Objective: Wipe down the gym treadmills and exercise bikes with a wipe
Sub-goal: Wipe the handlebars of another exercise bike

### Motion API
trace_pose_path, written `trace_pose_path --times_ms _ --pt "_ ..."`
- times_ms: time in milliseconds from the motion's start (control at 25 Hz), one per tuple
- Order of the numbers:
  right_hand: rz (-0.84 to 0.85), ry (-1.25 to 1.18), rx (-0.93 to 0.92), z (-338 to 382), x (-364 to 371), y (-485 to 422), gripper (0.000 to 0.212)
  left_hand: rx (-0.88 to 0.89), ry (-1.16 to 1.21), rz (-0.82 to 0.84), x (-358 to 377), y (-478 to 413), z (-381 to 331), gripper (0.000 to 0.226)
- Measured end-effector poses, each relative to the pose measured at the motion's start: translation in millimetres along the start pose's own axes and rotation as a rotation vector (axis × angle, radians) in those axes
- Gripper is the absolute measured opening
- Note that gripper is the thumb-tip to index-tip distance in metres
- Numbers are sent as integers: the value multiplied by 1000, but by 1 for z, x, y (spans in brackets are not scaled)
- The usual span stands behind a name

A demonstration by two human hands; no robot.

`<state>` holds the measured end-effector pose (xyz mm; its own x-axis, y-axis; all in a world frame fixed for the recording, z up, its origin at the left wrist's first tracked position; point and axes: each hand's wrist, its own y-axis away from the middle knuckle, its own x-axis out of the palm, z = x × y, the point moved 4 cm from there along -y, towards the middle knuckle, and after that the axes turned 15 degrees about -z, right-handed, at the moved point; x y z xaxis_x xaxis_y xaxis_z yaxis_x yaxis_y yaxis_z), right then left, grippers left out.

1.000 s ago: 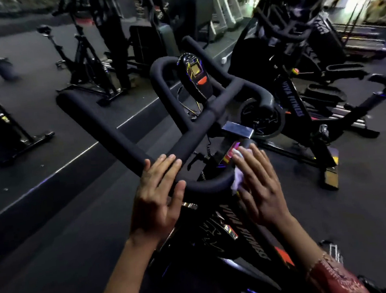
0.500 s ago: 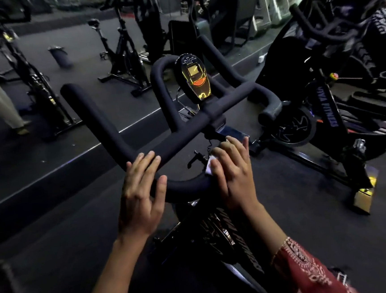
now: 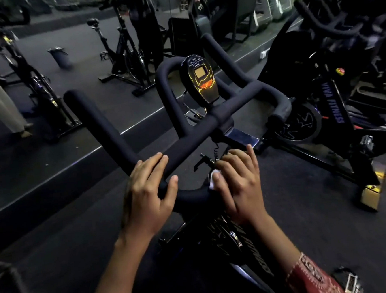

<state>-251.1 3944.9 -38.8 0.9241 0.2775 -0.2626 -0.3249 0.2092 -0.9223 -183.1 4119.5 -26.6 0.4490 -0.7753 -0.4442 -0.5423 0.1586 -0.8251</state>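
Dim gym with dark matte floor (image 3: pixel 310 218) and a distant bin (image 3: pixel 59 57)

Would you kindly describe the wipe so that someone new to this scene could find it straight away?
Start at the nearest bike's black handlebar, the one with the orange-lit console. Follow its near curve to the right hand, which holds the wipe against it. It is the only small white scrap there, peeking out by the thumb; the left hand grips bare foam.
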Motion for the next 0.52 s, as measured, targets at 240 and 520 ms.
trace_pose_path --times_ms 240,520 --pt "160 -28 -332 13 -3 2 42 -1 45 51 13 -22 -2 47" --pt "99 -192 -22 -41 0 -38 33 -71 79 44 27 -46 -17 43"
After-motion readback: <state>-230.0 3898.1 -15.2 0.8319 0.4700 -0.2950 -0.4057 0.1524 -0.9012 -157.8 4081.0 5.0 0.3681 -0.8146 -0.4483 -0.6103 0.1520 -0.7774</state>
